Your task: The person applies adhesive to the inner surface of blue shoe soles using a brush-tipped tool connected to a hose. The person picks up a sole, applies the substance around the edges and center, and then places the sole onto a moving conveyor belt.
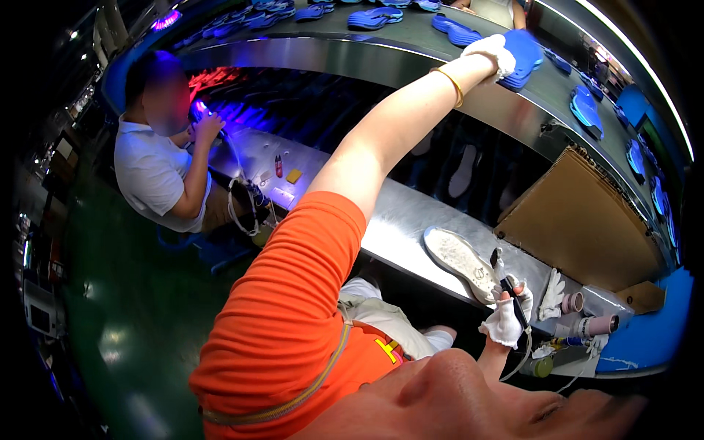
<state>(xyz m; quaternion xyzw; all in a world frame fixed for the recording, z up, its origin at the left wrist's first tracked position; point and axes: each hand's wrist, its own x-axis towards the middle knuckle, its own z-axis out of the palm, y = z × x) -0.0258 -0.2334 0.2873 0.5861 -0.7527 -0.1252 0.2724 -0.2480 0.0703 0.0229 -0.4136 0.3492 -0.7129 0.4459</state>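
Note:
My left arm stretches far up to the right, over the conveyor belt. My left hand (493, 56), in a white glove, is closed on the edge of a blue shoe sole (522, 60); its fingertips are partly hidden. Lower down, my right hand (507, 314), in a fingerless-looking white glove, grips a slim black pen-like tool (516, 302) with a pale cord trailing from its lower end. Beside that hand, a white shoe sole (456, 258) lies on the metal bench (400, 227), its near end close to the fingers.
Blue soles (374, 18) ride along the curved belt (330, 33). A cardboard sheet (579, 220) leans at the right, near a loose white glove (551, 293) and pinkish rolls (598, 325). At left a seated co-worker (158, 169) holds a glowing tool. A yellow block (294, 176) lies between us.

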